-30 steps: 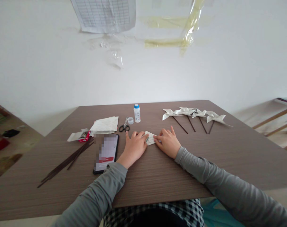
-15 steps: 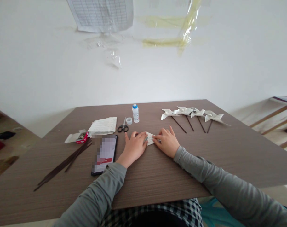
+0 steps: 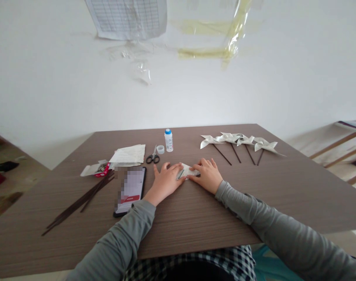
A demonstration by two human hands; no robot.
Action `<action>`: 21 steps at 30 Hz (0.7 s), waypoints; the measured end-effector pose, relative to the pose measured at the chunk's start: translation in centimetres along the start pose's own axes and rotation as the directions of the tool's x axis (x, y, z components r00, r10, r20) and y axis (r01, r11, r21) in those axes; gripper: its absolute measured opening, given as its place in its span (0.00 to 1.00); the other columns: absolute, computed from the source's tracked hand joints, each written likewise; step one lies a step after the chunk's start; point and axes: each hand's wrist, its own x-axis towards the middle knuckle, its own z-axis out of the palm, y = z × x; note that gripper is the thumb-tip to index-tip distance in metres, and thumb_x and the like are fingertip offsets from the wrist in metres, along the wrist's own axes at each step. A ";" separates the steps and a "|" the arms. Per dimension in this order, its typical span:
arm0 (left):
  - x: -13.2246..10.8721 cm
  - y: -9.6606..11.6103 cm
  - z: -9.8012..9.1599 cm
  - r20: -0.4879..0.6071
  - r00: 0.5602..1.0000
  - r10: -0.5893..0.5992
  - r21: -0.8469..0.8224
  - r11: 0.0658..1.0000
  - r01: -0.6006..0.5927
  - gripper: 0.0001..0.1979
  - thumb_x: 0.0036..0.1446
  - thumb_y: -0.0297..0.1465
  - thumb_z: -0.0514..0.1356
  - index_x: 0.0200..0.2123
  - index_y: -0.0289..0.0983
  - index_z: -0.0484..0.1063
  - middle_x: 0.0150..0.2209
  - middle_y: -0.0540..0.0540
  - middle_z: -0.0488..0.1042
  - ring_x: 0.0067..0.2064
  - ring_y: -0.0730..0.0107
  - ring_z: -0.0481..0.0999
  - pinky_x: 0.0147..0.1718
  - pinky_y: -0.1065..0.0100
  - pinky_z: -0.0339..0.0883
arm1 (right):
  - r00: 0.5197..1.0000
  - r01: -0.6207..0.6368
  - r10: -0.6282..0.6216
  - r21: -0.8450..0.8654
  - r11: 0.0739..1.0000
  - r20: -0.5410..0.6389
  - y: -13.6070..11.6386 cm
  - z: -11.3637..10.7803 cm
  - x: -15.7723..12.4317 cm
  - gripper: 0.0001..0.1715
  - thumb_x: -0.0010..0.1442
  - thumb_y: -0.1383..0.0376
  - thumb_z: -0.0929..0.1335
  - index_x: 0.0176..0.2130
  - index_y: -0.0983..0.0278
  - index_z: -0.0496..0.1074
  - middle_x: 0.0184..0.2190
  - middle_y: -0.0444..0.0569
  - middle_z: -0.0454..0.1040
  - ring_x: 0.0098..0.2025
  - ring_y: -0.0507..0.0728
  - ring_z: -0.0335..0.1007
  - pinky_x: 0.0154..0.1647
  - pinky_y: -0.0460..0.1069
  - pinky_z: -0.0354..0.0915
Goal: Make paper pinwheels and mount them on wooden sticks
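A small folded piece of printed paper (image 3: 188,171) lies on the brown table (image 3: 195,218) between my two hands. My left hand (image 3: 164,181) rests flat with fingers stretched out, its fingertips pressing the paper's left edge. My right hand (image 3: 206,175) lies flat too, fingers extended onto the paper's right part. Neither hand grips anything. Grey sleeves cover both forearms.
A phone (image 3: 131,190) lies left of my left hand, beside long dark sticks (image 3: 79,201). Behind are loose papers (image 3: 128,155), a small red-and-white box (image 3: 97,169), scissors (image 3: 153,157), a glue bottle (image 3: 169,140) and its cap (image 3: 160,149). Several paper pinwheels on sticks (image 3: 239,142) lie at the back right.
Both hands stayed on the paper; the fingers have shifted slightly, with the fold now pressed flatter and the right hand slid a little left over it.
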 end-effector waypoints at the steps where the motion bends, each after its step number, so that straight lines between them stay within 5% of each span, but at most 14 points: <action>1: 0.1 0.0 -0.1 0.019 1.000 -0.011 -0.002 1.000 0.011 0.23 0.80 0.40 0.65 0.74 0.49 0.79 0.81 0.44 0.73 0.82 0.24 0.64 0.77 0.06 0.41 | 1.000 -0.003 0.003 0.003 1.000 0.006 0.0 0.0 0.0 0.22 0.77 0.47 0.77 0.62 0.53 0.88 0.59 0.57 0.80 0.65 0.69 0.77 0.83 0.77 0.54; 10: 0.3 0.0 -0.3 0.043 0.998 -0.047 -0.005 0.999 0.047 0.24 0.78 0.42 0.67 0.73 0.57 0.80 0.82 0.49 0.71 0.84 0.28 0.62 0.79 0.10 0.43 | 0.999 -0.044 0.042 0.038 0.998 0.034 0.0 -0.1 0.3 0.22 0.75 0.47 0.79 0.62 0.53 0.88 0.60 0.56 0.80 0.67 0.70 0.76 0.83 0.76 0.54; 21: 0.0 0.1 -0.3 0.051 0.997 -0.050 -0.012 0.999 0.051 0.26 0.78 0.40 0.66 0.76 0.52 0.77 0.83 0.44 0.69 0.85 0.28 0.59 0.80 0.10 0.42 | 0.995 -0.076 0.071 0.079 0.994 0.065 -0.5 -0.5 0.4 0.22 0.74 0.49 0.80 0.62 0.53 0.87 0.61 0.57 0.80 0.70 0.70 0.75 0.84 0.76 0.52</action>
